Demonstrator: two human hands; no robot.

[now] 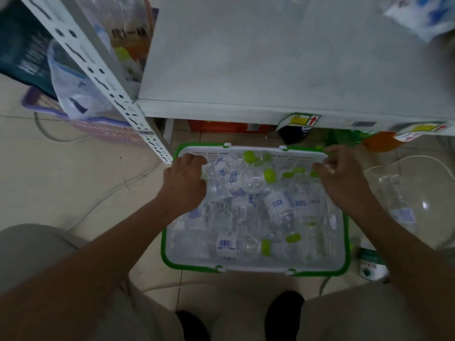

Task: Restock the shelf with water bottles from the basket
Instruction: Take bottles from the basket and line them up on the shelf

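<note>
A white basket with a green rim point(256, 268) stands on the floor in front of me, filled with several clear water bottles point(248, 195) that have green caps and blue-white labels. My left hand point(184, 183) reaches into the basket's far left corner with its fingers curled around the end of a bottle there. My right hand point(342, 178) hovers over the basket's far right corner, fingers bent and pinched near a green cap; whether it grips anything is unclear. The grey shelf point(283, 70) above the basket is bare across its middle.
A perforated white shelf upright point(98, 70) slants down to the left of the basket. A purple basket point(98, 129) sits on the floor at left. Dark, green and orange bottles point(344, 137) lie under the shelf. A clear bottle point(396, 200) and white cables lie at right.
</note>
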